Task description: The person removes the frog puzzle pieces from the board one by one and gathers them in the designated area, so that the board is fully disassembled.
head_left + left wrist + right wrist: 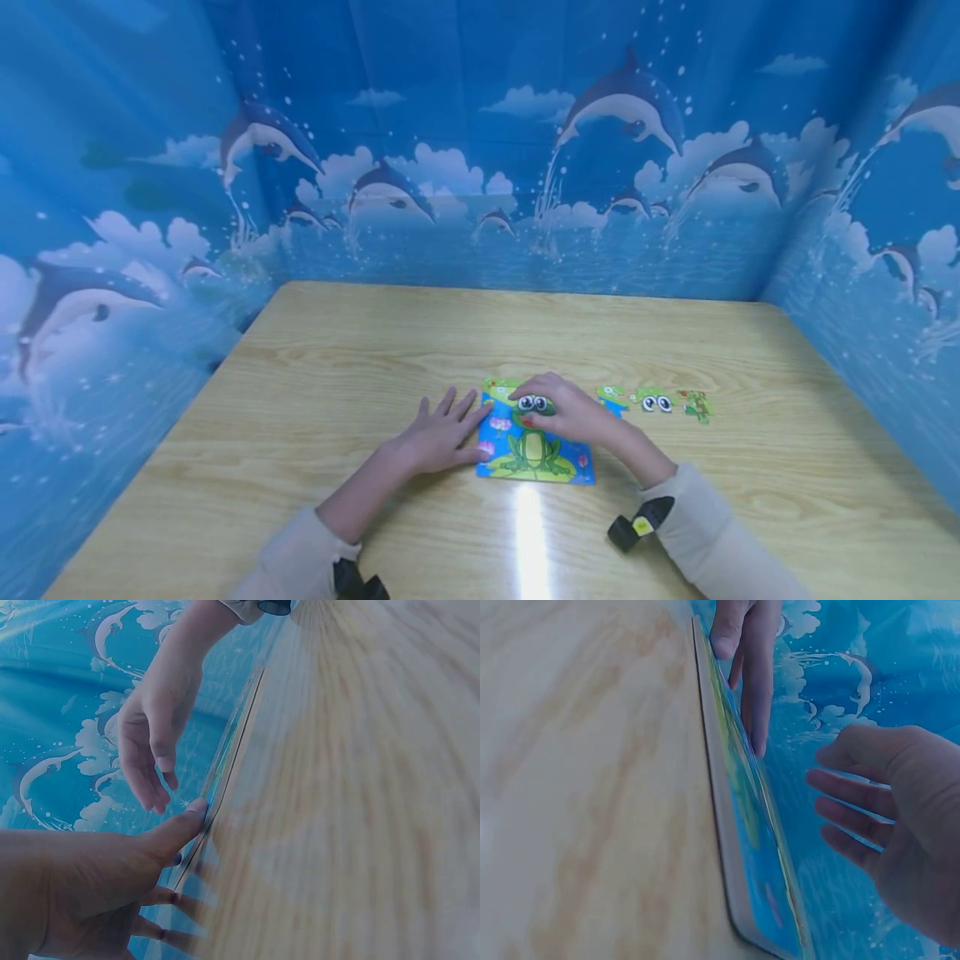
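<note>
A flat frog picture puzzle board [534,457] lies on the table, showing a green frog on blue. My left hand [438,439] has its fingers spread, with thumb and fingertips at the board's left edge. In the left wrist view its thumb [184,823] rests on that edge. Over the upper right of the board hovers my right hand [567,410], hiding part of the picture. The right wrist view shows this hand [915,806] with loosely bent fingers and nothing between them, apart from the board [742,802].
Right of the board lie three loose puzzle pieces in a row: a blue and green one [613,400], one with cartoon eyes [657,402] and a green and brown one [697,405]. Blue dolphin-print curtains [465,225] enclose the wooden table [360,342] at the back and sides.
</note>
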A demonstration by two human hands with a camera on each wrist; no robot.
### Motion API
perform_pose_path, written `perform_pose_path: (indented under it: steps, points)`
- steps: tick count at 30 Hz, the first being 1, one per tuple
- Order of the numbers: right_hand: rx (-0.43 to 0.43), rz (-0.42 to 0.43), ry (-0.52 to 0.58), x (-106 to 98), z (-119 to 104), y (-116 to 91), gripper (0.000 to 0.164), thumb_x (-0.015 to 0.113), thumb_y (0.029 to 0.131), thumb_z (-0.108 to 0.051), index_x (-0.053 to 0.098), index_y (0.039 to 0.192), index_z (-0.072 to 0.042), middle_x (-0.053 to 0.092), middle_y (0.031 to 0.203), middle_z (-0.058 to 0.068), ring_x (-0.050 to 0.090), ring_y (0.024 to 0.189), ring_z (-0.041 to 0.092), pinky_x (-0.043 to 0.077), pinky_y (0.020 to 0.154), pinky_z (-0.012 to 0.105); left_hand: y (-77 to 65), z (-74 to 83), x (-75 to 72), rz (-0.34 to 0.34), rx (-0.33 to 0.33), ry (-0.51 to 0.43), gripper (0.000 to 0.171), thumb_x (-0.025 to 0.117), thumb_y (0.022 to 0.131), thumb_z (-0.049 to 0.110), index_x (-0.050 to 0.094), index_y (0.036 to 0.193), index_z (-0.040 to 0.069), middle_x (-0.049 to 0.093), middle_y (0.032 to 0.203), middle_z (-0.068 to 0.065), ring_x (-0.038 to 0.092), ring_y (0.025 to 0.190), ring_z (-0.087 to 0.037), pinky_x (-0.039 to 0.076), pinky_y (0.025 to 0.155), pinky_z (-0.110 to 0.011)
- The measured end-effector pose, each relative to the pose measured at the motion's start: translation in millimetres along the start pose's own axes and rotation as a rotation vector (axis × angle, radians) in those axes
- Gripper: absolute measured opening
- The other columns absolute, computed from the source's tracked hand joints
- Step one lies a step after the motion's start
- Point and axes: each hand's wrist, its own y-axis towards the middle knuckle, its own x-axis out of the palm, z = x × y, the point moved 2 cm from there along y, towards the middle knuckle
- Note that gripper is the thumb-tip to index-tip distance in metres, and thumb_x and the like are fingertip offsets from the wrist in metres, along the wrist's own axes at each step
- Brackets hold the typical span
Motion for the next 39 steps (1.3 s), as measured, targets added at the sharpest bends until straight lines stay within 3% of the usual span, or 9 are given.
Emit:
perform_pose_path:
  steps: [13,39]
  points:
    - [0.028,-0.049,-0.011,16.6,14.1,-0.6,0.032,0.064,0.085,-0.011,0.061,0.117,-0.009,0.058,0.113,0.002,0.050,0.104,0.019,0.043,0.087,0.039,-0.8,0.3,0.3,0.010,0.010,0.014,0.073,0.042,0.090,0.056,0.022,0.147,0.015,0.012,0.150,-0.016,0.004,0.134,-0.041,0.007,0.099,-0.065]
    - [0.058,-0.052,-0.006,19.1,13.2,-2.9,0.033,0.063,0.085,-0.012,0.062,0.118,-0.011,0.056,0.113,0.003,0.050,0.106,0.020,0.042,0.089,0.040,-0.5,0.7,0.4,0.008,0.011,0.017,0.073,0.043,0.091,0.055,0.022,0.147,0.015,0.013,0.150,-0.016,0.004,0.134,-0.041,0.007,0.099,-0.065]
